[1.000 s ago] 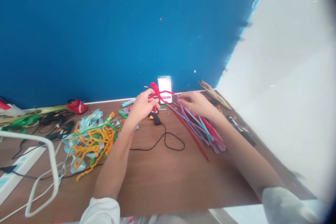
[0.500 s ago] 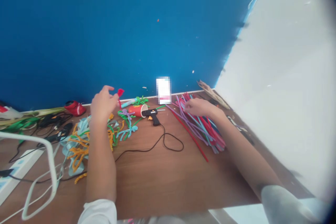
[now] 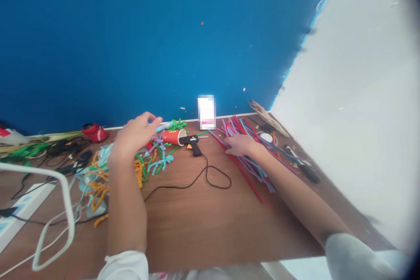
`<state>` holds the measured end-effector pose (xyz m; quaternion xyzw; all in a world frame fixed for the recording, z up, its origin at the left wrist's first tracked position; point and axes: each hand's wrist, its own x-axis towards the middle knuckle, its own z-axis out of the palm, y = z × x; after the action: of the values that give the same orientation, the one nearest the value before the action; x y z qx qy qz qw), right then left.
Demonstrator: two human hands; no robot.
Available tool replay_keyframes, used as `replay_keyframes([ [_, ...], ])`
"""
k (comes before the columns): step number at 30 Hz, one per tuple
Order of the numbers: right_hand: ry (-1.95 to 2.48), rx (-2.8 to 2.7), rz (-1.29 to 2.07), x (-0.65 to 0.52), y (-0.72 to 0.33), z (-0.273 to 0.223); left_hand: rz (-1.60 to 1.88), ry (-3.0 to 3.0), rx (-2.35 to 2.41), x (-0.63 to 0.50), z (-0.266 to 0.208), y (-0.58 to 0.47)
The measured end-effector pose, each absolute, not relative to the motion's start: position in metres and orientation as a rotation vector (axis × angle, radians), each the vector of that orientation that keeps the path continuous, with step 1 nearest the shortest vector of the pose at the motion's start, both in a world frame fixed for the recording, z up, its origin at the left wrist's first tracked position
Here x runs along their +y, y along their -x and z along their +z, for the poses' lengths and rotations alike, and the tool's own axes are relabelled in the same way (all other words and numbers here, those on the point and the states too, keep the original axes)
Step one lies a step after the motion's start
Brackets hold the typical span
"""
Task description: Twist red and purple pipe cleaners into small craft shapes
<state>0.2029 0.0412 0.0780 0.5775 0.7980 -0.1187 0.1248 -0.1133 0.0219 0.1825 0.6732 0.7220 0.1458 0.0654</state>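
Note:
My left hand (image 3: 133, 138) is raised over the left part of the tabletop, fingers loosely bent and apart, with nothing visible between them. Just below it, a small red fuzzy piece (image 3: 149, 145) shows partly behind the hand, beside a purple pipe cleaner figure (image 3: 158, 141). On the right, my right hand (image 3: 241, 145) reaches into a loose bundle of pipe cleaners (image 3: 258, 169), red, purple and blue. Its fingers are closed on strands near the bundle's left side; which strands they grip is partly hidden.
A black glue gun (image 3: 194, 145) lies mid-table by a tipped red paper cup (image 3: 173, 137), its cord looping forward. Orange pipe cleaners (image 3: 100, 194) and a white power strip (image 3: 24, 210) are at left. A bright pixelated rectangle (image 3: 206, 109) stands against the blue wall.
The red piece, previously raised at my left fingertips, now shows lower, beneath that hand. My right hand has moved down and nearer along the bundle, and some strands now spread to the right.

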Motion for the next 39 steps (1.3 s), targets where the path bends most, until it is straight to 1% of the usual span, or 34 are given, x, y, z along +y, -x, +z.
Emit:
replay_keyframes([
  [3, -1.707, 2.301, -0.321, 0.042, -0.199, 0.074, 0.338, -2.086, 2.029, 0.016, 0.184, 0.087],
  [9, -1.75, 2.288, -0.32, 0.046, -0.197, 0.072, 0.658, -2.145, 2.103, 0.016, 0.181, 0.072],
  [14, -1.788, 2.312, -0.274, 0.046, -0.197, 0.068, 0.854, -2.147, 2.016, 0.017, 0.176, 0.058],
  [21, -1.82, 2.345, -0.29, 0.046, -0.194, 0.06, 0.794, -2.28, 1.788, 0.0, 0.167, 0.023],
  [26, -1.876, 2.358, -0.257, 0.046, -0.197, 0.069, 0.802, -2.343, 1.525, -0.01, 0.152, -0.003],
  [34, -2.142, 2.361, -0.103, 0.049, -0.212, 0.091, 0.636, -2.452, 1.433, -0.012, 0.129, -0.025],
  [39, -2.361, 2.614, -0.075, 0.043, -0.221, 0.112, 0.68, -2.381, 1.449, -0.006, 0.127, -0.022],
])
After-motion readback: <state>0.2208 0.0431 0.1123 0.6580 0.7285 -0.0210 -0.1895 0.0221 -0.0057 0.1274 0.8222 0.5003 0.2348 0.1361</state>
